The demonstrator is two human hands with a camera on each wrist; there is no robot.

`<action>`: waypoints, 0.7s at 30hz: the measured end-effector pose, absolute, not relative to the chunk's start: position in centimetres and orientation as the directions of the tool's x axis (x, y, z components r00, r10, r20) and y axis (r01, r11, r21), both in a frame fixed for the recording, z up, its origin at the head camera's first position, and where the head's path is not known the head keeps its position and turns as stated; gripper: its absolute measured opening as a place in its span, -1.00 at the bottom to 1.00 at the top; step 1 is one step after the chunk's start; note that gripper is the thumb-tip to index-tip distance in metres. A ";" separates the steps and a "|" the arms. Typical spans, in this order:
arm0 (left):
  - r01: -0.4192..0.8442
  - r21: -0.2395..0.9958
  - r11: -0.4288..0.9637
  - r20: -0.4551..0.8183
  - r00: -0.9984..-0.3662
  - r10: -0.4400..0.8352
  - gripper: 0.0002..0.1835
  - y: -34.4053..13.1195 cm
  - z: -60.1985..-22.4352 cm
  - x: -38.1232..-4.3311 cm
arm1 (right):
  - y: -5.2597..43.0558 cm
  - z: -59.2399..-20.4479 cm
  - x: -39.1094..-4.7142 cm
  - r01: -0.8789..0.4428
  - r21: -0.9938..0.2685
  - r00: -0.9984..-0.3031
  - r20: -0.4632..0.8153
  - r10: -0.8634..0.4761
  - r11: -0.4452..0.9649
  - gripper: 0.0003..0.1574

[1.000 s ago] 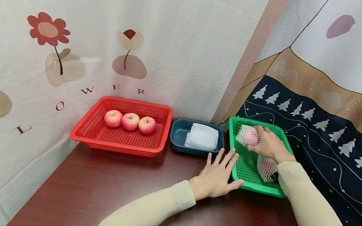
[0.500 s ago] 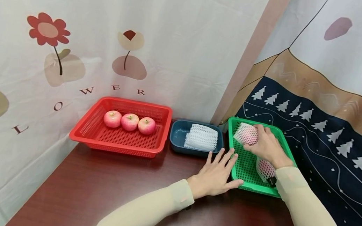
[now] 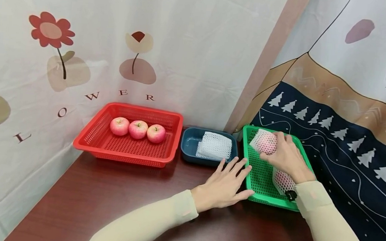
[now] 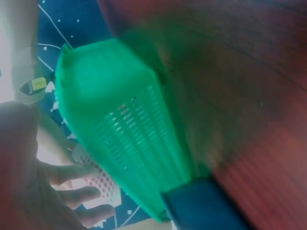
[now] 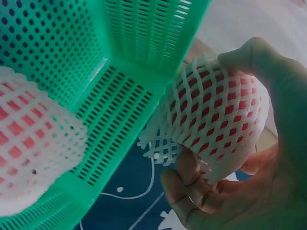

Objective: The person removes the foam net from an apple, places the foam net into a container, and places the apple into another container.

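Note:
My right hand [image 3: 288, 155] grips an apple in a white foam net [image 3: 266, 142] over the far part of the green basket [image 3: 271, 201]. In the right wrist view, thumb and fingers wrap the netted apple [image 5: 218, 115] near the basket's rim, and the net's loose end hangs past the fruit. A second netted apple [image 3: 282, 182] lies inside the basket, partly hidden by my right wrist. My left hand [image 3: 221, 188] is spread with straight fingers beside the basket's left edge, holding nothing. The left wrist view catches its fingers in front of the basket's side [image 4: 129, 115].
A red basket [image 3: 126, 156] with three bare apples [image 3: 138, 129] stands at the left. Between the baskets sits a dark blue tray [image 3: 188, 146] holding folded white foam nets [image 3: 215, 146]. Printed curtains rise behind the brown table [image 3: 113, 197].
My right hand has raised the netted apple a little and tilted it. My left hand has slid slightly left, away from the green basket's rim.

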State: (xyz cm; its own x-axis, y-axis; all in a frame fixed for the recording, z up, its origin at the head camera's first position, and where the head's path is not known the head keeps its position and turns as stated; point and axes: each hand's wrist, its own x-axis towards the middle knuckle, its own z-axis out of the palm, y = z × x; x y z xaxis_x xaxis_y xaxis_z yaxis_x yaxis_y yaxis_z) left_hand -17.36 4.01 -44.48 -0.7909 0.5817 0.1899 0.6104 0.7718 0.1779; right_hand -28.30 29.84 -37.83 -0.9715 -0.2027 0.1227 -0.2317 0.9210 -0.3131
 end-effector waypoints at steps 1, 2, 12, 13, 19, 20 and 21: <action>0.613 0.178 0.770 0.194 -0.789 0.584 -0.11 3.8 -44.3 -17.3 | 29.8 -37.6 -28.1 -0.230 -0.313 -0.972 0.120 -0.202 0.922 0.31; 0.615 0.178 0.768 0.196 -0.787 0.585 -0.11 3.6 -44.2 -17.2 | 29.8 -37.5 -28.0 -0.229 -0.313 -0.972 0.119 -0.202 0.922 0.30; 0.616 0.159 0.771 0.201 -0.785 0.586 -0.12 1.1 -43.5 -16.7 | 29.1 -36.5 -26.0 -0.242 -0.311 -0.969 0.121 -0.214 0.919 0.31; 0.613 0.156 0.775 0.200 -0.788 0.583 -0.12 0.8 -43.5 -16.7 | 28.9 -36.4 -25.8 -0.246 -0.312 -0.968 0.124 -0.218 0.918 0.30; 0.588 0.142 0.797 0.202 -0.805 0.558 -0.13 -1.5 -43.6 -16.9 | 27.8 -36.4 -24.6 -0.274 -0.314 -0.961 0.137 -0.242 0.909 0.24; 0.586 0.143 0.797 0.206 -0.806 0.555 -0.14 -1.9 -43.7 -17.0 | 27.5 -36.4 -24.5 -0.279 -0.313 -0.959 0.139 -0.246 0.908 0.24; 0.585 0.146 0.798 0.208 -0.806 0.554 -0.14 -2.3 -43.8 -17.0 | 27.3 -36.5 -24.3 -0.284 -0.311 -0.957 0.146 -0.250 0.907 0.23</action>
